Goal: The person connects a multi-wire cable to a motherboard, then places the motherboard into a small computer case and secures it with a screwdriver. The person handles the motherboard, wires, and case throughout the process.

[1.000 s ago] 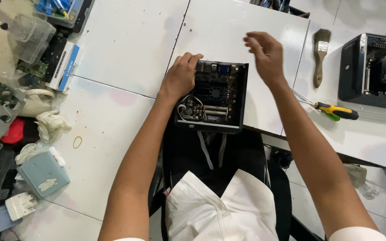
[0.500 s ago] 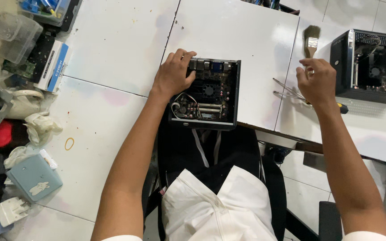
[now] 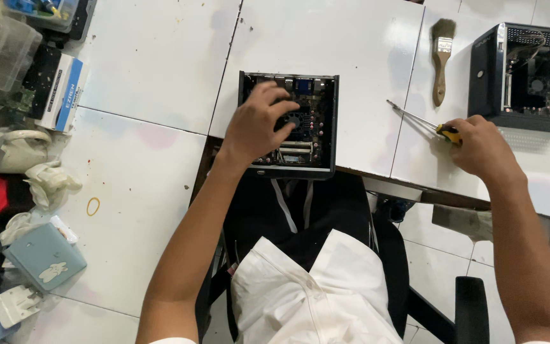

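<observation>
A small open black computer case (image 3: 323,121) with its board and fan exposed lies at the near edge of the white table (image 3: 332,44). My left hand (image 3: 256,127) rests inside it, fingers spread over the board near the fan. My right hand (image 3: 482,148) is to the right on the table, fingers closed around the yellow and black handle of a screwdriver (image 3: 428,122), whose metal shaft points up and left.
A paintbrush (image 3: 441,57) lies beyond the screwdriver. A second open black computer case (image 3: 523,76) stands at the right. Boxes, clear plastic containers, a teal case (image 3: 44,257), white gloves and a rubber band (image 3: 93,206) crowd the left side. A black chair is below me.
My right hand moved from above the open case to the right and closed on the screwdriver. My left hand slid from the case's left edge onto the board.
</observation>
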